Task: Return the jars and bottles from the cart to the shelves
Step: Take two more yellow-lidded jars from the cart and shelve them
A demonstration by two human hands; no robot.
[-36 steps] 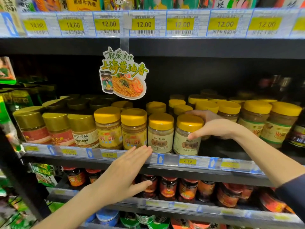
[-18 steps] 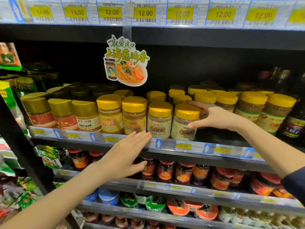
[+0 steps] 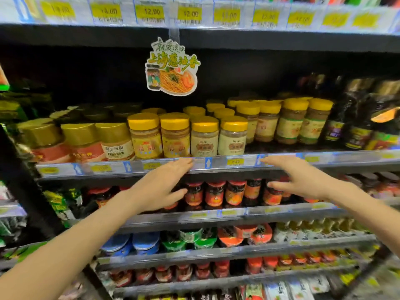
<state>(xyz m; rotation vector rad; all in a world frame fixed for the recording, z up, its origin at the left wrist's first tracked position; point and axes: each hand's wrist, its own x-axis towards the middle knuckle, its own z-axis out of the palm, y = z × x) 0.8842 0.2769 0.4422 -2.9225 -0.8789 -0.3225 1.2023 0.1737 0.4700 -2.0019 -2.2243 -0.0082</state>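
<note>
Yellow-lidded jars stand in rows on the shelf (image 3: 216,164) at chest height. The front pale-labelled jar (image 3: 232,138) stands upright at the shelf edge beside its twin (image 3: 204,139). My right hand (image 3: 300,180) hovers below and in front of that shelf edge, fingers straight and spread, holding nothing. My left hand (image 3: 164,185) is likewise flat and empty, its fingertips at the price rail under the jars. No cart is in view.
A noodle promo sign (image 3: 173,68) hangs from the shelf above. Gold-lidded jars (image 3: 82,139) stand to the left, dark bottles (image 3: 357,120) to the right. Red sauce jars (image 3: 214,193) fill the shelf below, with lidded tubs (image 3: 188,239) lower down.
My right hand has let go of the pale-labelled jar and drawn back down and away from the shelf. My left hand stays flat near the rail. The view has pulled back.
</note>
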